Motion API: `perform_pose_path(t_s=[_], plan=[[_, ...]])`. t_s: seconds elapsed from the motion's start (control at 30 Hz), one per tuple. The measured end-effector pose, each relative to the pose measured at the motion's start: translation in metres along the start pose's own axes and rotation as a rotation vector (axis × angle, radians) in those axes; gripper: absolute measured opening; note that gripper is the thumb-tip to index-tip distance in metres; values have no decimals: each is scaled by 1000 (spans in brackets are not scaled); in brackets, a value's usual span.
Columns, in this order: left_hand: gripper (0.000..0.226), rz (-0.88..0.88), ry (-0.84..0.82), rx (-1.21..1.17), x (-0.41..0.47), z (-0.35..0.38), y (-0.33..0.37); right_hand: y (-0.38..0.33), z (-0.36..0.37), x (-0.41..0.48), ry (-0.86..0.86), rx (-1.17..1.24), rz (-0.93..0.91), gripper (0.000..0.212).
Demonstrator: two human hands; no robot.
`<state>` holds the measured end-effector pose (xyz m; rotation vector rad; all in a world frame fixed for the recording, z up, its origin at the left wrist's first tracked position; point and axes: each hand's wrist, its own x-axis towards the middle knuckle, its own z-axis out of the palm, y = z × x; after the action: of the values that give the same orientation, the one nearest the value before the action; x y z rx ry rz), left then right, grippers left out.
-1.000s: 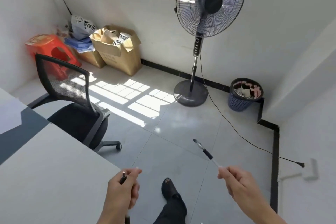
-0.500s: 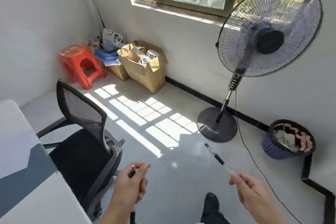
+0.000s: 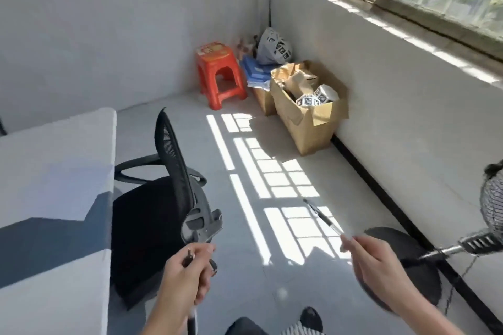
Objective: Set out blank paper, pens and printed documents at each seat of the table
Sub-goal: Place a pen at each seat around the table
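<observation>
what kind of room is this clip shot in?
Probably a small office or meeting room: a white table with a black mesh office chair at it. The cardboard boxes and red plastic stool in the corner suggest it doubles as storage.

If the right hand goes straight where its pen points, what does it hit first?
Nothing near: the right hand and pen point across sunlit floor. Farther on probably stands the red stool; depth is unclear.
</observation>
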<state>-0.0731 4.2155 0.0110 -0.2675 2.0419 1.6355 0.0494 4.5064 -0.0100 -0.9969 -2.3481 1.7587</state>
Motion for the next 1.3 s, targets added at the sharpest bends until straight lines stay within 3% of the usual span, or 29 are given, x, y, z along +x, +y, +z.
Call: perform_pose_path(t_s=[0.3, 0.57, 0.77, 1.03, 1.3], plan=[[16, -97, 302, -178, 55, -29, 5, -83, 61, 150, -323, -178, -143, 38], [21, 29, 390, -351, 140, -73, 68, -178, 138, 237, -489, -201, -301, 22], [27, 69, 556, -390, 155, -111, 80, -219, 212, 287, -639, -266, -333, 21], [43, -57, 1065, -562, 156, -152, 66, -301, 374, 351, -921, -417, -579, 19], [52, -190, 1392, -716, 206, -175, 102, -346, 591, 407, -1161, -711, -766, 21]])
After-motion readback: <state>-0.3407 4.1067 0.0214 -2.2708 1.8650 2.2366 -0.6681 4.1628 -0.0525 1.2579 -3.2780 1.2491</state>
